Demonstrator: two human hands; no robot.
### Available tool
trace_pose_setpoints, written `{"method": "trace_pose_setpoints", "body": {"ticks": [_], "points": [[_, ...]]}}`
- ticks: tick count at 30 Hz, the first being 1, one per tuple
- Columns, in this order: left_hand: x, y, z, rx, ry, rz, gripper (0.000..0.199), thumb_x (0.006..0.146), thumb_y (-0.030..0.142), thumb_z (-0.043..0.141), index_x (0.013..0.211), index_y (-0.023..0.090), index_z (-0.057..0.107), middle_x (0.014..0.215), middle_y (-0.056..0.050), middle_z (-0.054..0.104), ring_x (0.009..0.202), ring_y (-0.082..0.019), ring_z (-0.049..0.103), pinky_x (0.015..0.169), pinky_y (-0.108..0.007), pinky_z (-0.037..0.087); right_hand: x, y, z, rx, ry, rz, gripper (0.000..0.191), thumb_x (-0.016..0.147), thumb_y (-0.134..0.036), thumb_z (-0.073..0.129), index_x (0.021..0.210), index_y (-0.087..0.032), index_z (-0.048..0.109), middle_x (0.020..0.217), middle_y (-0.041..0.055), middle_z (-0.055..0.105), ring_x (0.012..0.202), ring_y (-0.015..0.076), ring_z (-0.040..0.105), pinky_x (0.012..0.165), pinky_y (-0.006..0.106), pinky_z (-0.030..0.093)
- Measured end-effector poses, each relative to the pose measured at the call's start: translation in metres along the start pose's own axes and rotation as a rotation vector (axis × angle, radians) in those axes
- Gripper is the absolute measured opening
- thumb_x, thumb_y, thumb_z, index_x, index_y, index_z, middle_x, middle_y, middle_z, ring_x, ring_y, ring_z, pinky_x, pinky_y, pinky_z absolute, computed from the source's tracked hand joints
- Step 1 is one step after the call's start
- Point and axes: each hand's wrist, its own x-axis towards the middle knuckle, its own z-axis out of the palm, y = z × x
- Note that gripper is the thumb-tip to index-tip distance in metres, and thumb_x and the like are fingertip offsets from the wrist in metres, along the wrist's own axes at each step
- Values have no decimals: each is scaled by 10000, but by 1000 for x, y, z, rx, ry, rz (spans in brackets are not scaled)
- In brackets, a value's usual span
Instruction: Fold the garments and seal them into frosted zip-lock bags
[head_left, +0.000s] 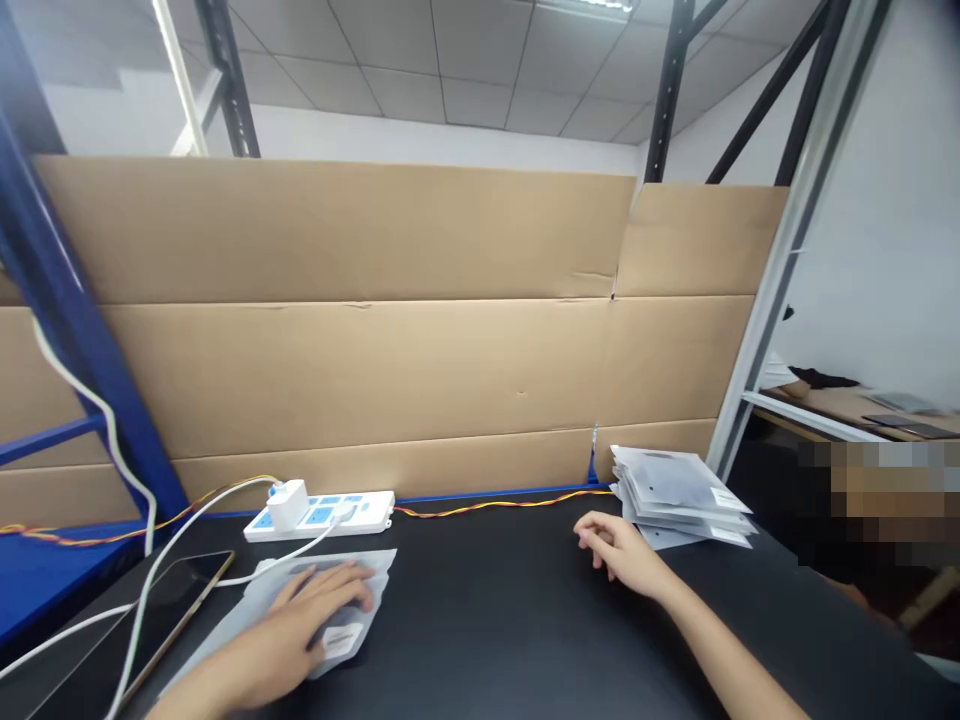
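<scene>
Left hand lies palm down at the lower left of the frame, fingers slightly spread across a pale, translucent packet; it rests on the packet rather than visibly pinching it. Right hand, right of centre in the lower half, is loosely curled with nothing visible in it; whether its fingertips meet, I cannot tell.

As for progress, a stack of similar packets sits at the right of the frame, its edges uneven and small white labels showing near the right-hand corners. The packets appear to be in two places, one group piled and one under the left hand, so the handling looks partway through. Which group is finished and which is left cannot be told, nor can the number beneath the left hand.

The left packet is directly under its hand, reaching past the fingertips up and to the right, with a white label near its lower right edge. The stack lies just beyond the right hand, above and to the right of it, on the black desk. A power strip stands just above the left packet in the frame.
</scene>
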Motion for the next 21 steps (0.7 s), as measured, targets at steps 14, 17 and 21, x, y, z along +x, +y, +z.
{"method": "trace_pose_setpoints", "body": {"ticks": [14, 17, 21], "points": [[30, 60, 22, 61, 318, 348, 316, 924, 131, 404, 1079, 298, 622, 1318, -10, 592, 1179, -214, 562, 1017, -368, 466, -5, -10, 16, -248, 20, -166, 203, 915, -296, 496, 819, -207, 651, 717, -3, 641, 616, 144, 582, 582, 243, 407], [52, 105, 32, 16, 239, 504, 281, 939, 146, 433, 1095, 291, 617, 1290, -10, 604, 1137, -212, 581, 1018, -365, 458, -4, -11, 23, -301, 55, -188, 186, 902, -270, 511, 830, -210, 671, 802, 17, 657, 681, 154, 582, 640, 258, 415], [75, 120, 48, -79, 196, 554, 281, 955, 255, 500, 1215, 322, 581, 1381, -16, 557, 1259, -244, 515, 1094, -414, 404, -4, -11, 26, -352, 81, -181, 175, 899, -247, 517, 847, -225, 683, 850, 18, 649, 704, 152, 592, 665, 257, 423]]}}
